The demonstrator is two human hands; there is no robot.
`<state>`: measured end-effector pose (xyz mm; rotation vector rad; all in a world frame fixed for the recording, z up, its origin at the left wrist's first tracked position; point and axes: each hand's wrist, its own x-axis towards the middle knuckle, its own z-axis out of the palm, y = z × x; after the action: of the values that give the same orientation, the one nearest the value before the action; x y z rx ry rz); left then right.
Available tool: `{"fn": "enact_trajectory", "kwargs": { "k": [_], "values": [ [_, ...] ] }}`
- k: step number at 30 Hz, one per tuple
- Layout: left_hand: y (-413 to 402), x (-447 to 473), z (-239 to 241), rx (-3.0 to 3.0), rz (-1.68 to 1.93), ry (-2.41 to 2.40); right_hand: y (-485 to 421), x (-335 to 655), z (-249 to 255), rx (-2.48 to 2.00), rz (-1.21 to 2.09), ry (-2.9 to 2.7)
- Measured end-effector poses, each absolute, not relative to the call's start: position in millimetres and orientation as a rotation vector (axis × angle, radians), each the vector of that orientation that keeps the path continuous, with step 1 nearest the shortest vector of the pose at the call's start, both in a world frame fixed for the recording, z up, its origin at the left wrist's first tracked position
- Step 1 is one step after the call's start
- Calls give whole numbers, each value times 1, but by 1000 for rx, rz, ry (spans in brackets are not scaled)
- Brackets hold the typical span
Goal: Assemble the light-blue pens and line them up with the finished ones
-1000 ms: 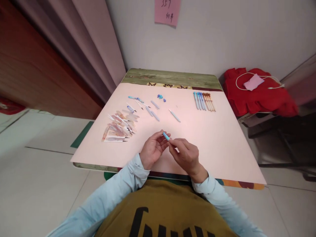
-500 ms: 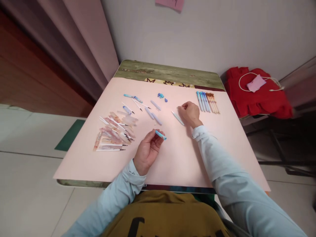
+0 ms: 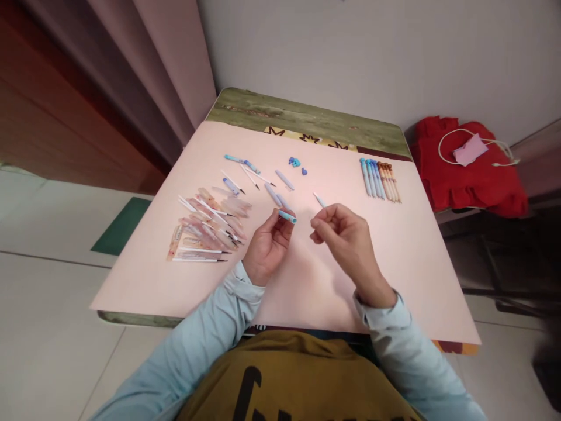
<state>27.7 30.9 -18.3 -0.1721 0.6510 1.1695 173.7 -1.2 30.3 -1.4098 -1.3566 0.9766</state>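
Our left hand (image 3: 266, 250) pinches a short blue barrel (image 3: 287, 216) at frame centre, open end facing right. Our right hand (image 3: 346, 240) closes its fingertips on a pale refill (image 3: 319, 200), whose tip pokes up and left of the knuckles. We'd judge the fit goes best if we keep the barrel still, line the refill up with its mouth, and slide it straight in. Loose parts (image 3: 210, 225) lie at left, 8 or so finished pens (image 3: 379, 180) at upper right on the table (image 3: 307, 280).
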Motion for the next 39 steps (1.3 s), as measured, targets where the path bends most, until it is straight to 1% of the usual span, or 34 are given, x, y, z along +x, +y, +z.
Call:
{"fn": "enact_trajectory", "kwargs": {
  "k": [3,13,17,23,25,27,30,32,36,39],
  "values": [
    [28,29,-19,-94,1189,657,-23,155,36,-1370,989,-1319],
    [19,27,-23,136,1265,654,-25,152,25,-1613,552,-1567],
    [14,27,-23,200,1239,728,-27,153,22,-1598,619,-1564],
    [11,26,-21,210,1158,795,-23,158,15,-1501,880,-1397],
    [14,25,-21,186,1145,794,-16,166,12,-1511,873,-1363],
    [17,24,-20,128,1150,791,-4,180,5,-1617,675,-1389],
    [21,24,-18,42,1189,781,17,202,-13,-1890,174,-1550],
    [22,24,-18,23,1209,766,27,211,-27,-2027,8,-1627],
    [22,24,-19,9,1218,741,26,211,-34,-2063,-76,-1669],
    [22,24,-19,8,1213,735,5,208,-12,-1943,-26,-1630]
  ]
}}
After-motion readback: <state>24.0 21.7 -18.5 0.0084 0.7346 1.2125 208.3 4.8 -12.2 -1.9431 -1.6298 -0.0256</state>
